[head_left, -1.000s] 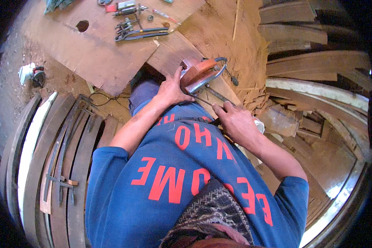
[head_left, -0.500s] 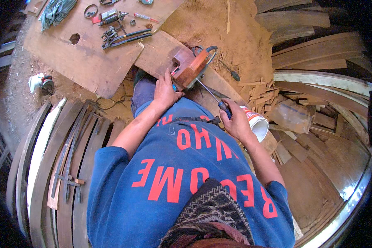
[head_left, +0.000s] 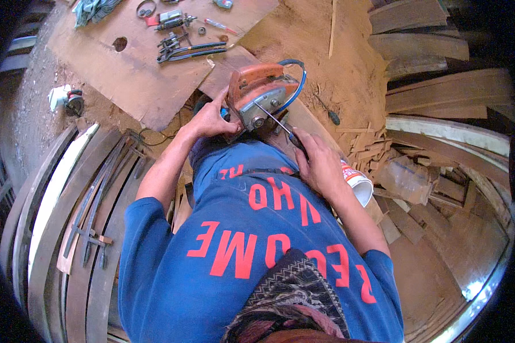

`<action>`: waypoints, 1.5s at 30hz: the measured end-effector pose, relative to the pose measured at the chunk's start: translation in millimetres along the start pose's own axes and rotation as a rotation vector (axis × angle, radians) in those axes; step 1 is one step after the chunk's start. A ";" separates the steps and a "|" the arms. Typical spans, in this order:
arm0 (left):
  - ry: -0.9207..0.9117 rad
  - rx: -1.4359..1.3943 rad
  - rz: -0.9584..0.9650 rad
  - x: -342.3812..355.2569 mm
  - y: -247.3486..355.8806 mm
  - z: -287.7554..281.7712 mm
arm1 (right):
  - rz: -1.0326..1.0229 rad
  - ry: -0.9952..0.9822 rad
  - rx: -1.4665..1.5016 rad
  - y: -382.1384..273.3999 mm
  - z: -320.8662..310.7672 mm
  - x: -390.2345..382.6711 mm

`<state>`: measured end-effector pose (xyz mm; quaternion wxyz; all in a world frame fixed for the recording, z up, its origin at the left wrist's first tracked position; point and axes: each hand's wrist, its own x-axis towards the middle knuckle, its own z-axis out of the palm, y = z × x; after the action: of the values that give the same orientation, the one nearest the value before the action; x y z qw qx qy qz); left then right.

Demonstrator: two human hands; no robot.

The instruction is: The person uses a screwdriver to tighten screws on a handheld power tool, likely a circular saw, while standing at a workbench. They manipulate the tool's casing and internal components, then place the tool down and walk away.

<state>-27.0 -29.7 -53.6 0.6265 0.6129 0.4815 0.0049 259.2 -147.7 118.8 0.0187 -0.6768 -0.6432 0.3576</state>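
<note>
An orange power tool (head_left: 258, 77) rests tilted in front of my lap, its grey metal side (head_left: 264, 108) turned up toward me. A blue cord (head_left: 301, 77) loops off its right end. My left hand (head_left: 214, 119) grips the tool's left edge, thumb bent in near the grey side; some fingers are hidden behind it. In my right hand (head_left: 321, 163) is a screwdriver (head_left: 277, 123) with a dark handle. Its shaft slants up and left, and the tip meets the grey side at what looks like a screw.
A plywood sheet (head_left: 120, 86) ahead holds a motor part (head_left: 174, 23), pliers-like dark handles (head_left: 194, 52) and another screwdriver (head_left: 218, 26). A white bucket (head_left: 360, 187) lies right of my hand. Curved boards (head_left: 68, 188) stand at left, timber (head_left: 446, 86) at right. Sawdust (head_left: 303, 34) covers the ground.
The power tool has been turned so its grey metal side faces up. My right hand has moved up and left, bringing the screwdriver tip onto that side.
</note>
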 end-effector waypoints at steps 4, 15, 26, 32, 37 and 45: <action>0.011 -0.197 0.002 -13.9 -13.4 -4.4 | -0.033 -0.060 -0.048 -30.7 -15.8 12.5; -0.013 -0.033 -0.178 -16.8 37.9 -19.1 | -0.050 -0.110 -0.136 -65.5 -29.0 25.3; 0.072 0.107 -0.062 -2.2 36.9 2.5 | 0.080 -0.016 -0.055 -57.3 -31.8 -5.5; 0.157 0.329 -0.063 -9.5 48.1 1.9 | 0.085 -0.011 -0.053 -59.8 -33.3 -16.6; 0.030 -0.096 0.173 5.4 15.3 2.5 | 0.089 0.022 -0.023 -54.7 -27.4 -20.3; 0.084 -0.390 0.064 79.6 42.8 -32.3 | 0.091 0.011 -0.027 -49.1 -25.6 -14.9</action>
<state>21.0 53.1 -61.1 0.7122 0.4942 0.4774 0.1435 231.3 -141.3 168.5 -0.0028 -0.7074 -0.6165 0.3457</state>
